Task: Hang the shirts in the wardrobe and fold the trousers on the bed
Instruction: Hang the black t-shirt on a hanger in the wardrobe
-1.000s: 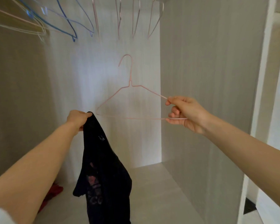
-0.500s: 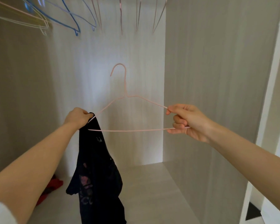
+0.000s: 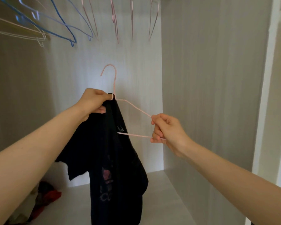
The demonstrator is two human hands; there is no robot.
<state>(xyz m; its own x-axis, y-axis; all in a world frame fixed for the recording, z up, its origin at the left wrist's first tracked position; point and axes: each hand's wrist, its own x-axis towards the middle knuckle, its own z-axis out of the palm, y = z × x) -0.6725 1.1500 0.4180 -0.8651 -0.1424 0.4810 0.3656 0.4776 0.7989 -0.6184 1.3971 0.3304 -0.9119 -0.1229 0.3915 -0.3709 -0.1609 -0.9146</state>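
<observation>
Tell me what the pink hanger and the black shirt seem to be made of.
Pink hanger: probably thin metal wire with a matte pink coating; it keeps slim, stiff bends. Black shirt: soft knit fabric, perhaps cotton; it drapes limply.

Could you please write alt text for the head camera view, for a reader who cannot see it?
Inside a wardrobe, the left hand holds a black shirt at the neck of a pink wire hanger while the right hand grips the hanger's right end. Empty hangers hang above.

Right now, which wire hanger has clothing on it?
The pink hanger gripped by the right hand, its other shoulder inside the black shirt the left hand holds; the hangers overhead hang bare.
</observation>
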